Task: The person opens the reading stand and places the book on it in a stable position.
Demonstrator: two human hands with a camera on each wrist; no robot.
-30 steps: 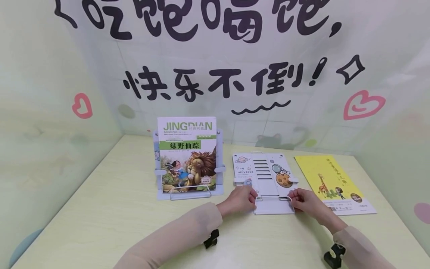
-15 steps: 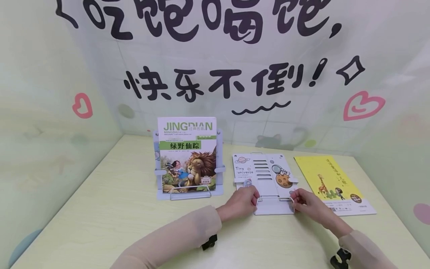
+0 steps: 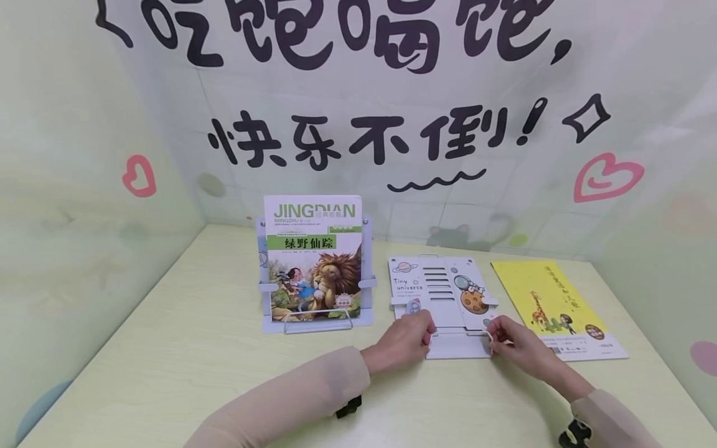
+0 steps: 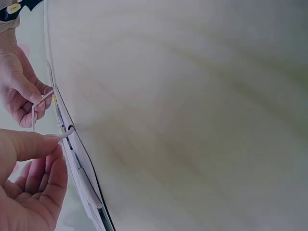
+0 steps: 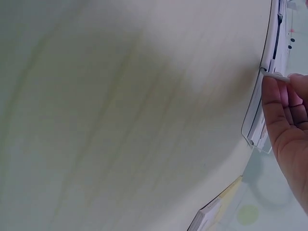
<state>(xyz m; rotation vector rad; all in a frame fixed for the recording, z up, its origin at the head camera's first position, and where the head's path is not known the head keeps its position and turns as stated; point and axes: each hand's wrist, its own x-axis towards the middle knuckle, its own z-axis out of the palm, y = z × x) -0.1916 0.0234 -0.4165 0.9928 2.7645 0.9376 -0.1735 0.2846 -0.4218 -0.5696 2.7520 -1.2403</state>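
A white book stand [image 3: 442,283] with planet and astronaut pictures lies folded back on the table. Its bent wire holder [image 4: 68,133] rises from the lower part of the stand. My left hand [image 3: 402,342] pinches the left side of this wire between thumb and fingers. On the other side my right hand [image 3: 518,347] pinches the wire in the same way, as the right wrist view shows at the thumb and fingertips [image 5: 270,89]. In the left wrist view both hands hold the wire, with the stand's thin edge [image 4: 79,159] running just past them.
Left of the stand, a book with a lion cover [image 3: 313,267] leans upright on a second stand [image 3: 366,305]. A yellow book [image 3: 551,292] lies flat at the right. Behind the pale table [image 3: 168,348] rises a printed wall [image 3: 336,180].
My right wrist has swung slightly outward to the right. The left fingers have shifted a little along the stand. Both hands keep their pinch on the wire; the books stay put.
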